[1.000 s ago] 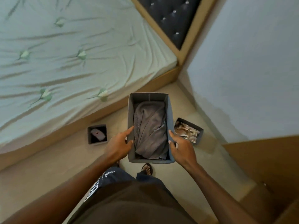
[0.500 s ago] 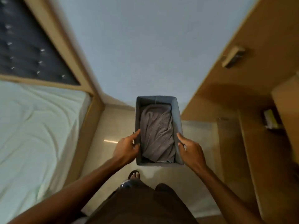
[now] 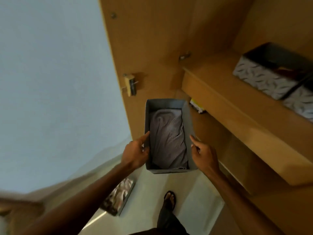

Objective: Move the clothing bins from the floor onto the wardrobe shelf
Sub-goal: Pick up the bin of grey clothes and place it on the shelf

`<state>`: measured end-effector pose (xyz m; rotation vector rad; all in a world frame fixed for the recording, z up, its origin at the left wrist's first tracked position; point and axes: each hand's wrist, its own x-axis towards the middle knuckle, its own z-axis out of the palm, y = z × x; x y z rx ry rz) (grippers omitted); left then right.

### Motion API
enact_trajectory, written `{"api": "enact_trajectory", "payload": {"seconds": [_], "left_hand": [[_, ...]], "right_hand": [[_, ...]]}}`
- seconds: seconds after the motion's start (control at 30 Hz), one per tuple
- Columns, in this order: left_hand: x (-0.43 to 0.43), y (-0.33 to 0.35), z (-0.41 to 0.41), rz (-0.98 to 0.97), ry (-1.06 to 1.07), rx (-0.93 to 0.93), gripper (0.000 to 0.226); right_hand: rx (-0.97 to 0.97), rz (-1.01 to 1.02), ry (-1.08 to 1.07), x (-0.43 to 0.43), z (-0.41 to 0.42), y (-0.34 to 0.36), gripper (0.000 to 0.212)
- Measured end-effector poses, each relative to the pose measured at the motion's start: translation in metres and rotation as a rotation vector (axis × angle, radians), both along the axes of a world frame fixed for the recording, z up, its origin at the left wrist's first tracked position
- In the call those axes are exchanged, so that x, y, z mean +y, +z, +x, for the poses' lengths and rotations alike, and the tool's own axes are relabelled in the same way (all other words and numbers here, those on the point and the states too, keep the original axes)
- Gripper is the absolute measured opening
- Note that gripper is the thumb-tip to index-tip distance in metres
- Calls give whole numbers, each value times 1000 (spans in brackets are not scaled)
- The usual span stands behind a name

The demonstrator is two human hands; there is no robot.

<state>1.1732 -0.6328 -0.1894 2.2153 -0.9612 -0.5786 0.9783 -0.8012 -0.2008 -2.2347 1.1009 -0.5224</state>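
Observation:
A grey fabric bin (image 3: 165, 104) with a folded grey cloth (image 3: 167, 138) inside is held in the air in front of me. My left hand (image 3: 135, 153) grips its left wall and my right hand (image 3: 204, 153) grips its right wall. The wooden wardrobe shelf (image 3: 237, 102) runs along the right, just beyond the bin. On that shelf stand two patterned grey bins (image 3: 265, 73). Another bin with light cloth (image 3: 118, 195) lies on the floor at lower left.
The open wardrobe door (image 3: 144, 48) with a latch (image 3: 130, 83) stands straight ahead. A lower shelf holds a small yellow and white item (image 3: 197, 106). A pale wall fills the left side. My sandalled foot (image 3: 169, 199) is on the light floor.
I have turned right from the bed toward the wardrobe, carrying the bin in both hands. The bed has left the view and the shelves with two bins have come in.

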Motion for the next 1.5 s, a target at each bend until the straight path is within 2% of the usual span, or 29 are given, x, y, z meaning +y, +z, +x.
{"api": "enact_trajectory", "payload": {"seconds": [0.13, 0.3, 0.57, 0.73, 0.83, 0.9, 0.97, 1.0, 1.03, 1.1, 1.13, 1.27, 1.37, 1.43, 1.5], "left_hand": [[-88, 25, 19, -93, -47, -20, 60], [-189, 45, 44, -256, -126, 62, 60], [-321, 76, 69, -221, -201, -55, 59], [-409, 76, 103, -171, -331, -134, 56], [-455, 79, 126, -115, -414, 50, 63], [-479, 87, 138, -45, -572, 260, 83], [-507, 93, 152, 101, -767, 262, 98], [-520, 96, 156, 145, -844, 244, 99], [-535, 94, 164, 160, -879, 324, 96], [-563, 90, 175, 108, -833, 592, 76], [-576, 87, 180, 28, -798, 575, 67], [-595, 76, 180, -243, -644, 31, 62], [-612, 49, 180, -238, -527, -265, 58], [-622, 37, 179, -195, -512, -358, 58], [-630, 33, 179, -215, -545, -372, 57]], "right_hand": [[-86, -14, -85, -75, 12, 21, 38], [-208, -57, -127, -157, 26, 54, 37], [-260, -2, -239, -263, 42, 75, 35], [-231, 31, -285, -335, 66, 72, 35], [-210, 93, -348, -371, 87, 68, 35], [-194, 132, -386, -392, 102, 70, 35], [-181, 190, -420, -414, 116, 76, 39], [-187, 218, -427, -422, 122, 80, 42], [-198, 247, -432, -431, 128, 83, 46], [-216, 264, -425, -446, 139, 86, 52], [-227, 259, -418, -452, 144, 88, 55], [-221, 226, -332, -468, 152, 94, 67], [-116, 129, -215, -473, 150, 90, 76], [-14, -24, -179, -477, 150, 80, 69], [65, -161, -203, -479, 152, 78, 50]]}}
